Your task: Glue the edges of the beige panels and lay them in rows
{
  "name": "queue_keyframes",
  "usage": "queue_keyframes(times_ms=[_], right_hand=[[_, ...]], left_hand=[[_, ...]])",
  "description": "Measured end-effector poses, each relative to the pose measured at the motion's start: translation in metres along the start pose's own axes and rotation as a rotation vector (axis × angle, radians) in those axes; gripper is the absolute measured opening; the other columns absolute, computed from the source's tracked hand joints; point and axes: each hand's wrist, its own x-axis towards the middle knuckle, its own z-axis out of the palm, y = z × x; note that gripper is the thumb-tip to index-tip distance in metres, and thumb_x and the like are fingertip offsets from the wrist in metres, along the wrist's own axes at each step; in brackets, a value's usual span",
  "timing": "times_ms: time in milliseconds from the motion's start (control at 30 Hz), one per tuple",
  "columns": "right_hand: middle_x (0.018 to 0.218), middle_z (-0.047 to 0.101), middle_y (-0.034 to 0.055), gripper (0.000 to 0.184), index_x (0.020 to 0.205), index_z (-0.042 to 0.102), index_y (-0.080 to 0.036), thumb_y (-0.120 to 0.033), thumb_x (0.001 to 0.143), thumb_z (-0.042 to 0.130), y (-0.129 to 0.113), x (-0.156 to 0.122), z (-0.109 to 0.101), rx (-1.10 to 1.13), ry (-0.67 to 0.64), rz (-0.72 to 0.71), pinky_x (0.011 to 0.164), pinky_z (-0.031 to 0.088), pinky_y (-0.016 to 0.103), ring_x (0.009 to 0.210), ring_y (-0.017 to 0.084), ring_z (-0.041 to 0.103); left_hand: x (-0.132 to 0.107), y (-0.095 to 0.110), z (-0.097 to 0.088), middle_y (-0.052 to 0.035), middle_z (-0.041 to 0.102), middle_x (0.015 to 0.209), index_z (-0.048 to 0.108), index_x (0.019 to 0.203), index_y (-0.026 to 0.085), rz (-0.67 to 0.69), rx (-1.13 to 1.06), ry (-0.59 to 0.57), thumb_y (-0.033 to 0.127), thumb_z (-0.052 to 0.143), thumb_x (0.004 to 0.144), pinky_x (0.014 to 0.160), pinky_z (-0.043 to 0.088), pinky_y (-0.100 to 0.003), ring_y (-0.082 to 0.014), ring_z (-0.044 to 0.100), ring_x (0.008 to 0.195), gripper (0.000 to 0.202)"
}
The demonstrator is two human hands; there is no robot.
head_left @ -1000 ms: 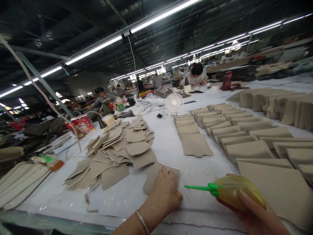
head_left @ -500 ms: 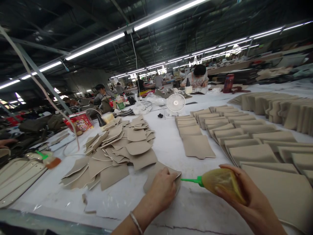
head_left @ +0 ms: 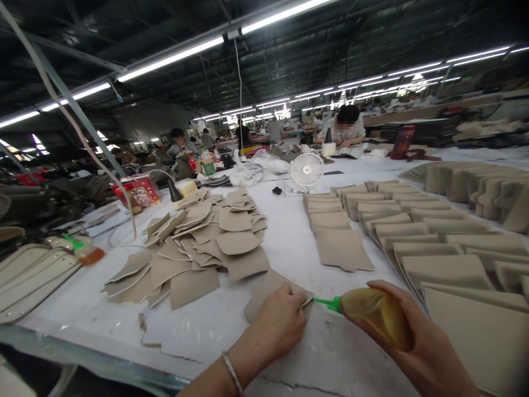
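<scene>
My left hand (head_left: 281,317), closed with its fingers curled, grips a flat beige panel (head_left: 264,292) near its right corner, on the white tabletop. In my right hand (head_left: 417,331) is a squeeze bottle (head_left: 374,314) of amber liquid, lying on its side in the grip. Its thin green nozzle (head_left: 330,303) points left, the tip at the panel's right edge; whether it touches is too fine to tell. The fingers of my left hand hide part of the panel. Left of it lies a loose heap of similar beige panels (head_left: 237,242).
Overlapping rows of beige panels (head_left: 438,270) cover the right side. A shorter row (head_left: 343,248) stands nearer the middle. A white fan (head_left: 306,170) is behind. At far left lie pale strips (head_left: 33,281) and another green-nozzled bottle (head_left: 88,255). A co-worker (head_left: 343,129) sits across the table.
The camera view has shifted slightly, moving the table items to the right in the picture. Both hands keep their grips, and the nozzle tip stays by the panel's right edge.
</scene>
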Motion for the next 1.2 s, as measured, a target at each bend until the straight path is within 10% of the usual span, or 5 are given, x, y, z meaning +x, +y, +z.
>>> queue_keyframes(times_ms=[1200], right_hand=[[0.109, 0.064, 0.0044, 0.063, 0.123, 0.048, -0.026, -0.064, 0.076, 0.066, 0.026, 0.0, 0.001, 0.258, -0.064, 0.275, 0.087, 0.049, 0.037, 0.099, 0.029, 0.063]], left_hand=[[0.0, -0.007, 0.006, -0.0042, 0.065, 0.1, 0.061, 0.123, 0.028, 0.034, -0.045, -0.01, 0.021, 0.034, 0.088, 0.082, 0.047, -0.032, -0.0233, 0.062, 0.092, 0.044]])
